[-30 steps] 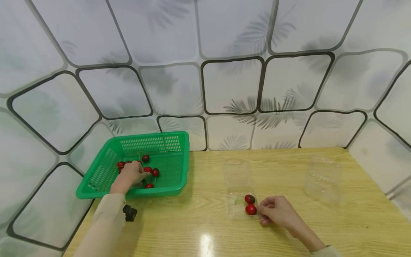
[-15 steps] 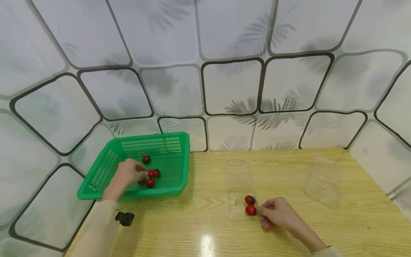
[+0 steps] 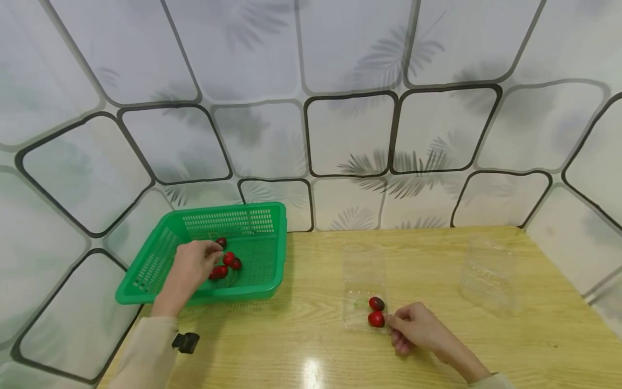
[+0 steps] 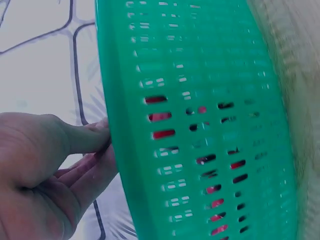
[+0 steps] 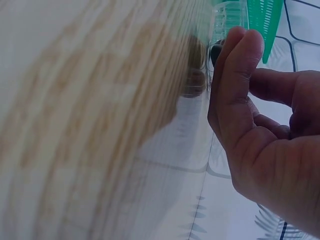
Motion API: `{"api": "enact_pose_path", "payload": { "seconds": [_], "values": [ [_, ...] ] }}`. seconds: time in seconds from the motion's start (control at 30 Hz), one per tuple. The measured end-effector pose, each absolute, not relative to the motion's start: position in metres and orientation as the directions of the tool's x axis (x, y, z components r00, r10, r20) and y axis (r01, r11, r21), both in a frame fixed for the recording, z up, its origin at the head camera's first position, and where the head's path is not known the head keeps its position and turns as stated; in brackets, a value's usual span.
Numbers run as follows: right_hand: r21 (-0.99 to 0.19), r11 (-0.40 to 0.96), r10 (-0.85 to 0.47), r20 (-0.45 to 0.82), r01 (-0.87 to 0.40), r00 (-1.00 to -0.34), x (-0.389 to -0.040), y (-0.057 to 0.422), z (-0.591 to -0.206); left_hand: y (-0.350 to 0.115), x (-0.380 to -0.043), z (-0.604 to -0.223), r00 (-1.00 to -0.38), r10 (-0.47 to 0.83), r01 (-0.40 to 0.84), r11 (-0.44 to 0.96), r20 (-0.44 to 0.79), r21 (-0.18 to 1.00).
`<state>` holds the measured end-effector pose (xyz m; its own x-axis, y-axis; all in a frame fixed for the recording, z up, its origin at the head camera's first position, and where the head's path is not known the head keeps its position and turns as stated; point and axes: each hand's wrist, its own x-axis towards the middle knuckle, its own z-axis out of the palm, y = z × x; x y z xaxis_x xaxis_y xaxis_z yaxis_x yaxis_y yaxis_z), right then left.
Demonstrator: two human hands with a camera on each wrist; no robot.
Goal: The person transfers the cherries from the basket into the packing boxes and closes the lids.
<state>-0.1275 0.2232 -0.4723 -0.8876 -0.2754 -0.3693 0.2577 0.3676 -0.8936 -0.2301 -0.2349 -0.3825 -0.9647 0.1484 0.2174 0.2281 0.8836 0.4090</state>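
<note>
My left hand (image 3: pixel 193 263) reaches over the green basket (image 3: pixel 243 292), thumb and fingertips together beside a red cherry (image 3: pixel 229 258), which they seem to pinch by its stem. Other cherries (image 3: pixel 222 271) lie close by, and one dark cherry (image 3: pixel 221 242) sits farther back. In the left wrist view the rim hides the left fingertips. My right hand (image 3: pixel 419 328) pinches the right edge of an open clear plastic box (image 3: pixel 353 320). Inside that box are a two-tone dark-red cherry (image 3: pixel 376 303) and a red cherry (image 3: pixel 376 319), with a green stem.
Another clear plastic container (image 3: pixel 487 273) stands at the right on the wooden table (image 3: pixel 301 335). A patterned wall (image 3: pixel 352 135) rises behind the table's back edge. A small black device (image 3: pixel 186 342) is worn at the left wrist.
My left hand has lifted slightly and drawn back from deeper in the basket, and the cherries by its fingertips have shifted. My right hand keeps its hold as the box slides slightly left.
</note>
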Motion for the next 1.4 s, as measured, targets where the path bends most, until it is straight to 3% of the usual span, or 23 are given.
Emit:
{"api": "enact_pose_path", "payload": {
  "seconds": [0.77,1.0,1.4],
  "values": [
    [-0.898,0.355,-0.287,-0.370,0.261,-0.883,-0.126,0.223,-0.471,-0.218,-0.210,-0.372,-0.874,0.216,0.383,0.858,0.435,0.343],
    [-0.901,0.352,-0.295,-0.364,0.253,-0.883,-0.126,0.224,-0.470,-0.204,-0.202,-0.363,-0.870,0.191,0.389,0.832,0.454,0.395],
    [-0.901,0.354,-0.295,-0.361,0.250,-0.885,-0.126,0.224,-0.471,-0.175,-0.183,-0.352,-0.909,0.165,0.360,0.775,0.384,0.519]
  ]
}}
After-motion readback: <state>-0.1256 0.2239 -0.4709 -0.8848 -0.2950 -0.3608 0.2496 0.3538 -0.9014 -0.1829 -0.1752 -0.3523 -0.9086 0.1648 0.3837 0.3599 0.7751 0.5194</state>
